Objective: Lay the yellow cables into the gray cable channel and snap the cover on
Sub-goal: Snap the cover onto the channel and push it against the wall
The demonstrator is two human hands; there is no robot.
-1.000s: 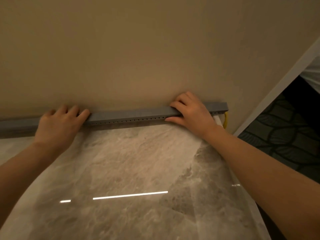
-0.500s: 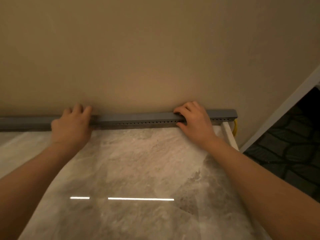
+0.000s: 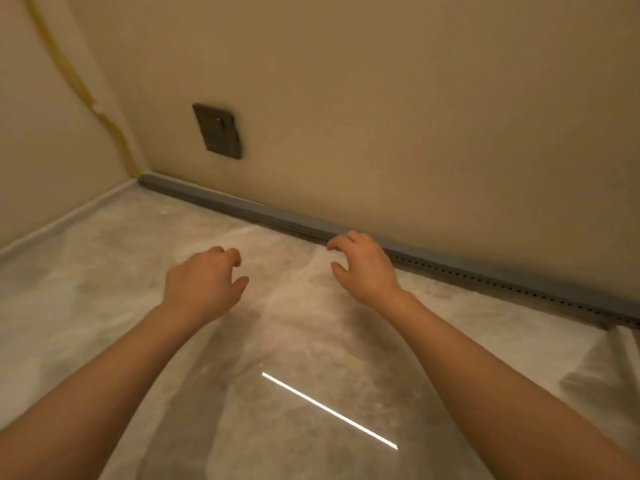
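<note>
Light: dim, warm amber over the beige plaster wall (image 3: 415,98).
Glare: thin white streak on the glossy grey marble floor (image 3: 311,341).
Blur: dark rectangular wall plate (image 3: 217,130) smeared.

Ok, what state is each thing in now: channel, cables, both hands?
Gray cable channel: covered along the stretch in view, at the foot of the wall.
Yellow cable: runs up the wall corner.
Left hand: above the floor, fingers loosely curled, holding nothing.
Right hand: fingertips at the channel, gripping nothing.
</note>
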